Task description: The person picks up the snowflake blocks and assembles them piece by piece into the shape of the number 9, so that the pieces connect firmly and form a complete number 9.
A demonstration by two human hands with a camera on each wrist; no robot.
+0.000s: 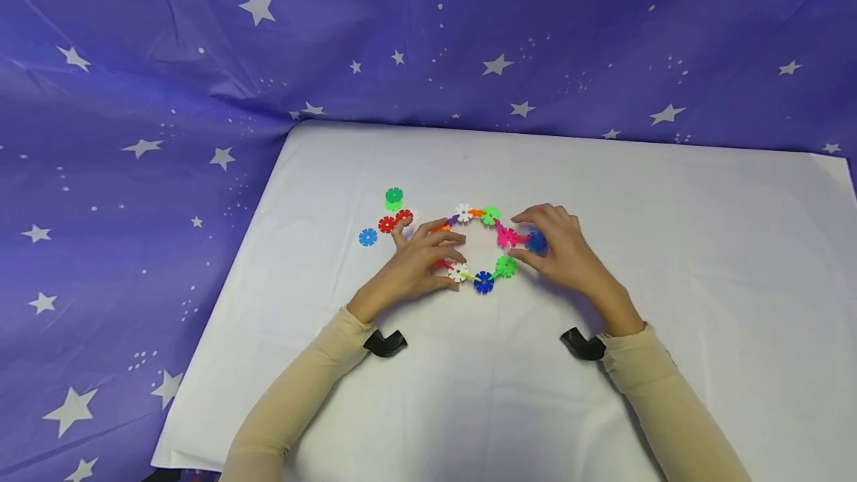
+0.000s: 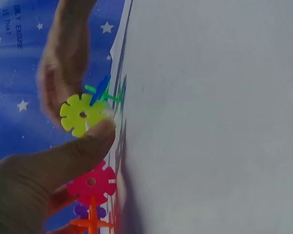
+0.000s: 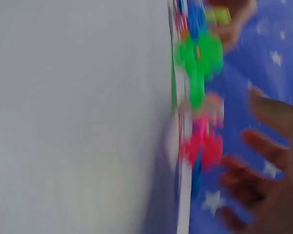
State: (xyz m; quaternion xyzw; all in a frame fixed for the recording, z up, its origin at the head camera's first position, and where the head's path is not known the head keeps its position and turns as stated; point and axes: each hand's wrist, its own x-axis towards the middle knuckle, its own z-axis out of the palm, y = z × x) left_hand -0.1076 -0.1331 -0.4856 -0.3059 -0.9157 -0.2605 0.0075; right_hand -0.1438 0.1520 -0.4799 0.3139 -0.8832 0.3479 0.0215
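Notched plastic discs of several colours are slotted together into a ring on the white cloth, with a blue disc (image 1: 484, 283) at its near side. My left hand (image 1: 420, 259) grips the ring's left side at a white disc (image 1: 458, 272); in the left wrist view the thumb (image 2: 95, 139) lies over it beside a yellow disc (image 2: 79, 117). At the ring's right side my right hand (image 1: 561, 248) has thumb and fingers spread around pink discs (image 1: 507, 237) and a blue one (image 1: 536, 242). The right wrist view is blurred, with those fingers apart from the chain.
Left of the ring lie loose discs: a light blue one (image 1: 367, 237), a red one (image 1: 386, 225) and a green one (image 1: 394, 195). A purple cloth with stars (image 1: 428, 36) hangs behind the white table (image 1: 703, 244).
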